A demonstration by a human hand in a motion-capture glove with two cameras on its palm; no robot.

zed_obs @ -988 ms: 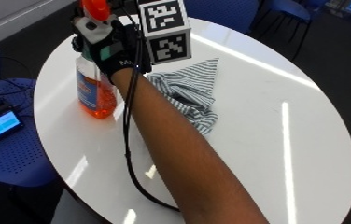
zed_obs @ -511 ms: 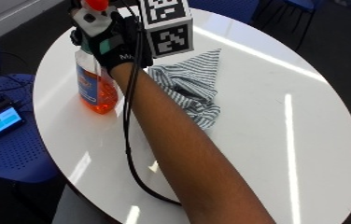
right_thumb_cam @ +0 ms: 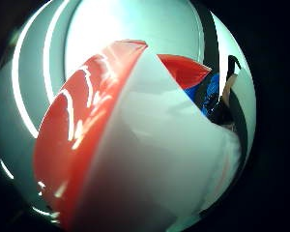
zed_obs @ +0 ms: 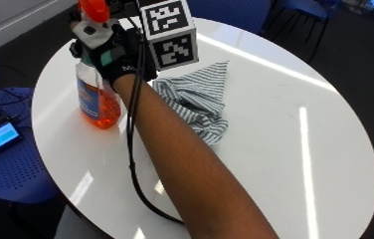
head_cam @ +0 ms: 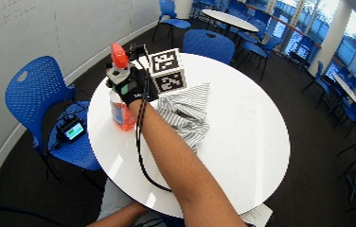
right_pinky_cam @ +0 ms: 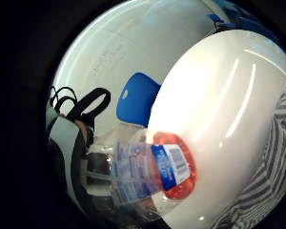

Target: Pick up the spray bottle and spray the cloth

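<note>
**Hand on the bottle, cloth waiting beside it**

A round white table [zed_obs: 319, 164] is carrying everything. A striped cloth [zed_obs: 197, 102] is lying crumpled near its middle. Just beside it, the spray bottle [zed_obs: 97, 102] (orange liquid, orange nozzle) is standing upright near the table's edge, and the gloved right hand [zed_obs: 117, 52] is wrapping its fingers around the bottle's neck.

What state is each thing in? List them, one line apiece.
spray bottle: upright on the table, orange liquid inside, gripped at the neck.
right hand: gloved, fingers curled round the bottle's neck.
cloth: striped, crumpled, lying on the table beside the bottle, not held.
table: round, white, bearing bottle and cloth.
blue chair: standing beside the table, a small lit screen on its seat.
</note>
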